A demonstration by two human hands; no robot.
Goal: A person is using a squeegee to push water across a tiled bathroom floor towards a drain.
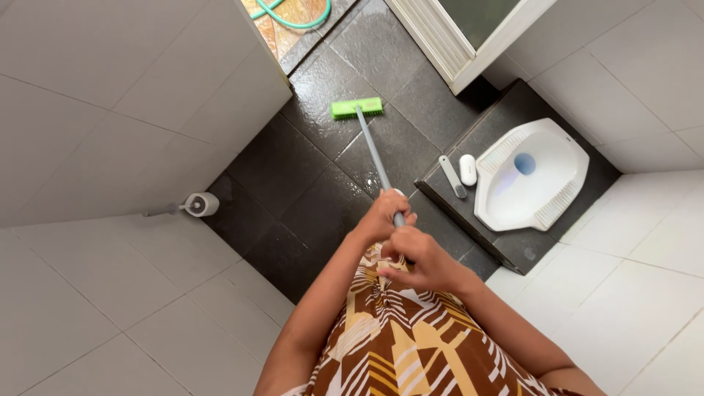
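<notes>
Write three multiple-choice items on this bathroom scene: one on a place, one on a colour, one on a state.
1. Where does the brush head rest?
A. on the dark floor tiles
B. inside the squat toilet
C. against the paper roll

2. What colour is the brush head?
A. white
B. bright green
C. brown

3. How is the grey handle held?
A. by the left hand alone
B. by neither hand
C. by both hands, the right hand nearer the body

Answers:
1. A, the head lies flat on the wet, glossy dark tiles near the doorway.
2. B, it stands out green against the dark floor.
3. C, both fists close round the handle's top end, one below the other.
</notes>
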